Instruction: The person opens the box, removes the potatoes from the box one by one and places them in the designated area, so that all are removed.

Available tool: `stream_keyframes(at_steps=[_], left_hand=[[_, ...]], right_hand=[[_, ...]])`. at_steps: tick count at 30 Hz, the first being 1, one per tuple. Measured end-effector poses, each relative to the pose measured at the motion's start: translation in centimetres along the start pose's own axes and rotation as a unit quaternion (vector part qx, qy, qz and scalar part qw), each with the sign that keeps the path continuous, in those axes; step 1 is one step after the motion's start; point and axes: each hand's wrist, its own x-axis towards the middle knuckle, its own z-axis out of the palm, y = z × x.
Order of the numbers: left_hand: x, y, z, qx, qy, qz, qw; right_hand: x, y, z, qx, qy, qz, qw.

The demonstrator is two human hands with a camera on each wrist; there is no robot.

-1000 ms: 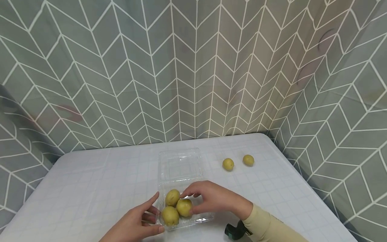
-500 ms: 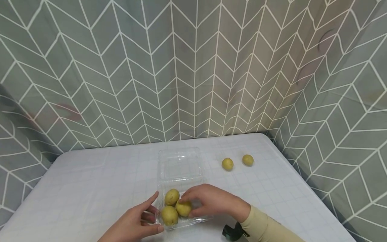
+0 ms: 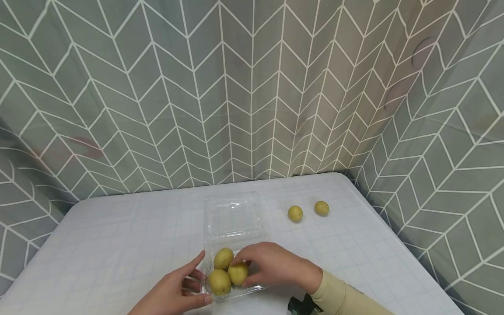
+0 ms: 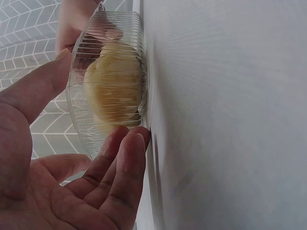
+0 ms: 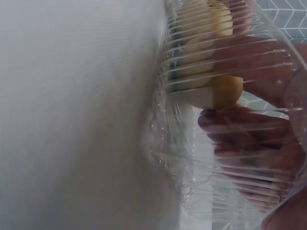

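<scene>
A clear plastic clamshell box sits on the table, its lid folded back flat. Three round yellow-green fruits cluster in the left part of its base: a back fruit, a front fruit and a right fruit. My right hand reaches into the box and grips the right fruit between thumb and fingers. On the box's left side, my left hand rests with fingers extended along the ribbed wall, holding nothing. In the right wrist view, the ribbed wall partly veils the right fingers.
Two more yellow-green fruits, a nearer one and a farther one, lie on the white-covered table beyond the box to the right. A grey patterned curtain stands behind the table and along its sides.
My right fingers have moved over the right fruit and taken hold of it, with the hand shifting slightly down. My left hand stays at the box's left side.
</scene>
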Motion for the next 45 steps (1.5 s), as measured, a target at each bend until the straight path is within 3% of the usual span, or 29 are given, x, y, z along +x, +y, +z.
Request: stream_keyframes(at_steps=[11, 24, 35, 45], left_hand=[[0.1, 0.0, 0.1, -0.02, -0.014, -0.008, 0.9997], [0.1, -0.1, 0.1, -0.012, -0.013, -0.003, 0.9998], [0.1, 0.1, 0.1, -0.013, -0.013, 0.0, 0.9998], [0.1, 0.1, 0.0, -0.006, -0.008, 0.002, 1.0]], right_hand=[[0.0, -0.4, 0.2, -0.022, -0.004, 0.017, 0.9996], [0.1, -0.5, -0.4, 0.048, -0.001, 0.022, 0.9986], [-0.1, -0.2, -0.5, 0.079, 0.018, 0.03, 0.9963], [0.0, -0.1, -0.8, 0.095, 0.031, 0.014, 0.9949]])
